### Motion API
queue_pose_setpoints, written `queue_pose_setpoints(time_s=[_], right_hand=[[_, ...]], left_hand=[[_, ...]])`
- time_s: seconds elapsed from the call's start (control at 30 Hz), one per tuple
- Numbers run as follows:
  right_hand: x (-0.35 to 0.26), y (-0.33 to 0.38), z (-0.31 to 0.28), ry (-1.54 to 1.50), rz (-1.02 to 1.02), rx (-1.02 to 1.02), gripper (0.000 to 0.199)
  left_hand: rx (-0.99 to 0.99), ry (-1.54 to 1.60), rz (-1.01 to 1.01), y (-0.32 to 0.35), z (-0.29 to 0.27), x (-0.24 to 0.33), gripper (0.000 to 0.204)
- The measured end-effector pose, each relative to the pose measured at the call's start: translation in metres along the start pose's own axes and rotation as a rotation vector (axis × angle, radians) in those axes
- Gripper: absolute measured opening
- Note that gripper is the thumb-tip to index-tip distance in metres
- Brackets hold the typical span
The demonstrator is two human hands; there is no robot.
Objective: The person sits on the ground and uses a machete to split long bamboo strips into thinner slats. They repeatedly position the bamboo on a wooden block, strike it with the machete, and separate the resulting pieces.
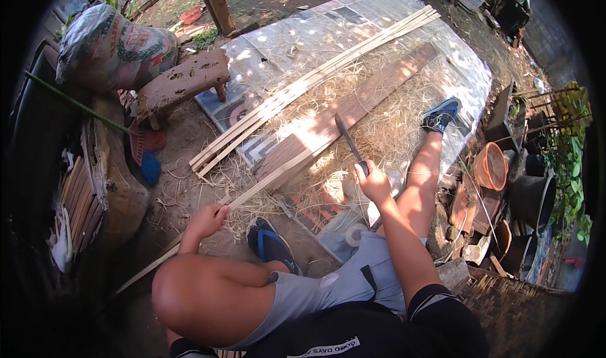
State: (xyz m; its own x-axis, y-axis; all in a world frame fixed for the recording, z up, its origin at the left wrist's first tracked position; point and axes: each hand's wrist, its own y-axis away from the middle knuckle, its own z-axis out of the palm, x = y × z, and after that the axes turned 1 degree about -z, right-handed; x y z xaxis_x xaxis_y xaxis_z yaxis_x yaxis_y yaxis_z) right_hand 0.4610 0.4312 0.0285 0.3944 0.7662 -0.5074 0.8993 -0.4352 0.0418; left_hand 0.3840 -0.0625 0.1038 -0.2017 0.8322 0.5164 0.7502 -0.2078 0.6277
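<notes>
My left hand (207,222) is closed around a long pale bamboo strip (268,180). The strip runs from behind my left knee up onto a brown wooden board (379,91), where its far part lies. In my right hand (375,181) is a knife (348,140), gripped by its dark handle. Its blade points up and away, with the tip over the board near the strip; whether it touches the strip I cannot tell. Beyond the board lies a bundle of long pale strips (309,83). Thin curly shavings (379,131) are scattered around the board.
A printed plastic sheet (470,74) lies under the board. To the left stand a low wooden bench (183,83) and a stuffed sack (117,49). An orange pot (490,167) and dark containers crowd the right side. My sandalled feet flank the board's near side.
</notes>
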Motion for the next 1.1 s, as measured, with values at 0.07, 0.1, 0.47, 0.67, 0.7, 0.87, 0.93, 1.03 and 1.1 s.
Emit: queue_pose_setpoints(time_s=[0.07, 0.1, 0.47, 0.67, 0.7, 0.87, 0.93, 1.03, 1.1], right_hand=[[0.028, 0.004, 0.023, -0.058, -0.16, 0.195, 0.034], [0.028, 0.006, 0.023, -0.033, -0.091, 0.119, 0.032], [0.035, 0.0, 0.036, -0.069, -0.138, 0.055, 0.036], [0.036, -0.002, 0.035, -0.104, -0.084, 0.046, 0.036], [0.035, -0.002, 0.033, -0.103, -0.083, 0.045, 0.035], [0.025, 0.0, 0.033, -0.121, -0.024, -0.086, 0.038], [0.027, -0.001, 0.033, -0.107, -0.024, -0.079, 0.039], [0.034, -0.003, 0.035, -0.089, -0.057, -0.002, 0.034], [0.038, -0.003, 0.035, -0.101, 0.002, -0.05, 0.036]], left_hand=[[0.118, -0.2, 0.076, 0.02, -0.027, 0.04, 0.042], [0.161, -0.301, 0.146, 0.031, -0.039, 0.055, 0.04], [0.318, -0.141, -0.094, 0.084, -0.052, -0.113, 0.035], [0.405, -0.283, -0.213, 0.115, -0.048, -0.202, 0.033], [0.399, -0.349, -0.277, 0.116, -0.05, -0.207, 0.032], [0.379, -0.477, -0.547, 0.113, -0.068, -0.257, 0.032], [0.367, -0.394, -0.465, 0.08, -0.077, -0.246, 0.03], [0.453, -0.41, -0.281, 0.013, -0.08, -0.185, 0.025], [0.547, -0.41, -0.147, -0.035, -0.079, -0.138, 0.023]])
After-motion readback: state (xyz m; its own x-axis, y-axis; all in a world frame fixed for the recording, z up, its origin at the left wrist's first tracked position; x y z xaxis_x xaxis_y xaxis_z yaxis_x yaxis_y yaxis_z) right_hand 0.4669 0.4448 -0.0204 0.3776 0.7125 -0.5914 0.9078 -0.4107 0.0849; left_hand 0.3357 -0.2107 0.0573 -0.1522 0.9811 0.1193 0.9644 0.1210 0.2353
